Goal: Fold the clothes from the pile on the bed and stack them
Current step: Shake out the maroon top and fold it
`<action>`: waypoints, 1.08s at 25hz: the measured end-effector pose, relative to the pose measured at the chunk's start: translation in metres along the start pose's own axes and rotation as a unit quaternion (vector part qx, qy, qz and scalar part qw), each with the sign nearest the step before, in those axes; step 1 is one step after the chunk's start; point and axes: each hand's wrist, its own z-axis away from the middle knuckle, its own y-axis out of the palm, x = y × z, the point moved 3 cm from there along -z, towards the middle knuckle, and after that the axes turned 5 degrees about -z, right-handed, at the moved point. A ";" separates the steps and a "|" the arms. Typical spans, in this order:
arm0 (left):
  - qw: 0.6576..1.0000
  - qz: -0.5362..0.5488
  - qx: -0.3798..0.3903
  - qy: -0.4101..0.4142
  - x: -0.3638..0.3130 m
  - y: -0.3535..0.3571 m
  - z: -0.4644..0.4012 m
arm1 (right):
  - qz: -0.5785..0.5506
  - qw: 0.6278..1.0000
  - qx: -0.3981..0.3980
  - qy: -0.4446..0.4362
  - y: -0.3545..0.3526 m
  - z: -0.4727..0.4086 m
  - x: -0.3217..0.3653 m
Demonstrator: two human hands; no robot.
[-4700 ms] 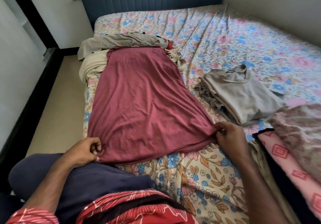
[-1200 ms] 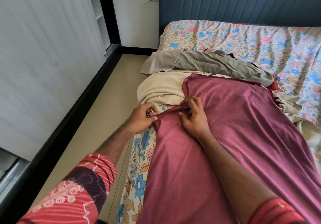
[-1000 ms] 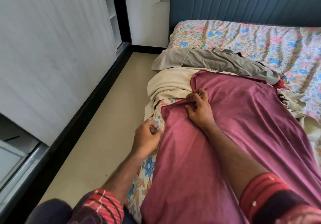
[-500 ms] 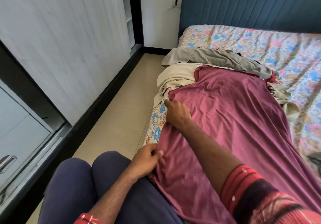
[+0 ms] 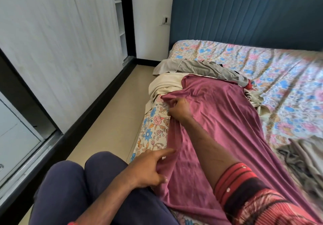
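The left hand (image 5: 148, 168) has slid down the maroon garment's (image 5: 218, 120) left edge, fingers loosely gripping; the right hand (image 5: 178, 108) still pinches it higher: the lengthwise fold is ready.

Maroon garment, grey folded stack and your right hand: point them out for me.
Maroon garment (image 5: 225, 120), head view, its flat middle.
Grey folded stack (image 5: 304, 156), head view, its top layer at the right edge.
Right hand (image 5: 178, 108), head view, its back.

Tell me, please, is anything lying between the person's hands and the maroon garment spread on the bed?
Nothing visible does. The right hand grips the maroon garment at its far left edge, and the left hand holds the near left edge.
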 end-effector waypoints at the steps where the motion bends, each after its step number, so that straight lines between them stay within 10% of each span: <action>1: 1.000 -0.006 -0.001 0.019 -0.012 0.000 -0.003 | -0.019 1.000 -0.005 -0.004 -0.016 0.008 0.004; 8: 0.992 0.006 0.111 0.061 -0.074 0.049 -0.017 | 0.155 0.984 0.056 0.062 -0.065 0.023 -0.067; 13: 0.962 0.172 0.207 0.043 -0.070 0.050 -0.019 | 0.082 0.987 0.105 0.089 -0.082 0.038 -0.073; 20: 0.997 -0.069 0.006 -0.034 -0.073 0.053 -0.018 | 0.051 0.991 0.126 0.004 -0.062 0.072 -0.079; 27: 0.994 -0.105 0.023 -0.016 -0.075 0.063 -0.014 | -0.078 0.991 0.110 0.012 -0.059 0.085 -0.083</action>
